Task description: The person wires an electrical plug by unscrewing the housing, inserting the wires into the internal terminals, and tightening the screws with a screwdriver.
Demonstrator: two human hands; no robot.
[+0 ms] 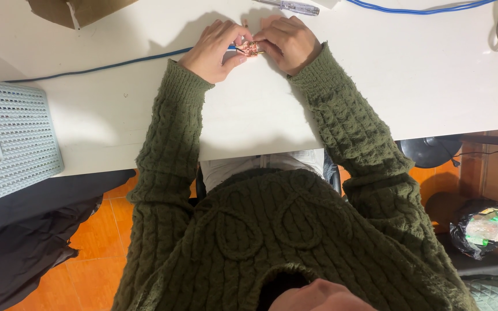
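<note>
A white table held a blue cable running to the hands. The left hand and right hand both pinched a small coppery part between them, apparently mid-assembly; finishing likely needed fine fingertip pressure.

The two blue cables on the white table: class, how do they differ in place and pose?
The near blue cable crosses the table's left half and ends at the left hand; the far blue cable curves along the top right edge, touching neither hand. Both are thin and blue.
</note>
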